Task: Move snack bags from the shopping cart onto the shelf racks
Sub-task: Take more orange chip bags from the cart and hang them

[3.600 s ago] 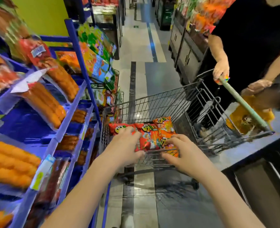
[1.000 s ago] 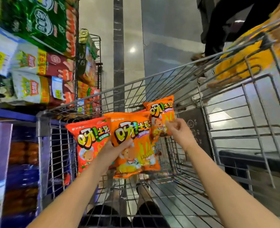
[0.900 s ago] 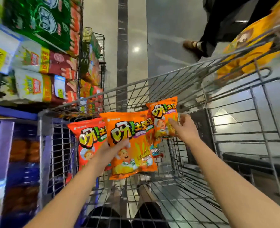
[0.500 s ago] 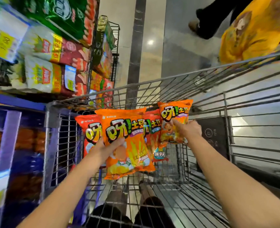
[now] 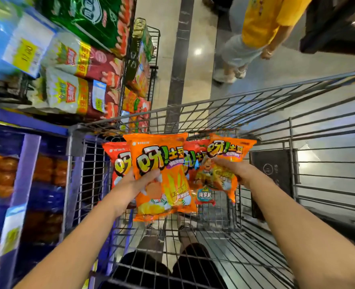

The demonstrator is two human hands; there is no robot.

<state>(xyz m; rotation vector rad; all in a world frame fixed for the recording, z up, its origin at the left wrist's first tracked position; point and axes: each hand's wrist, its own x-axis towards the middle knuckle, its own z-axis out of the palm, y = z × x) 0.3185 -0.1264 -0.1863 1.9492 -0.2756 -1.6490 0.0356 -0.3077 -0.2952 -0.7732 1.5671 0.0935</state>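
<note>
Right now both grips are full, w/ four glossy foil bags held up over the grey wire shopping cart [image 5: 75,140] and none on a rack yet. The left grip [image 5: 133,184] is curled round the big orange puffed foil snack bag [image 5: 164,170], thumb across its front approx. mid-height, fingers behind. A red foil snack bag [image 5: 117,163] sits tucked behind it, prob. caught in the same grip, tho the fingers there are hidden. The right grip [image 5: 232,171] pinches the second orange foil snack bag [image 5: 229,150] near its middle. A red foil bag w/ teal label [image 5: 202,195] hangs between the two orange ones, and which grip carries it I can't tell. Handling, as a judgement: the bags look v. light and air-filled, w/ slick, crinkly film and brittle contents. A hard squeeze could crush the chips or pop a seam, and stacked bags may slide over each other. The best hold is prob. the flat crimped top or bottom seam, or a broad light clasp across the body, not a fingertip pinch on the puffed centre. The blue metal shelf rack [image 5: 29,163] stands just left of the cart. The black wire rack [image 5: 151,59] w/ other packs is beyond it.
</note>
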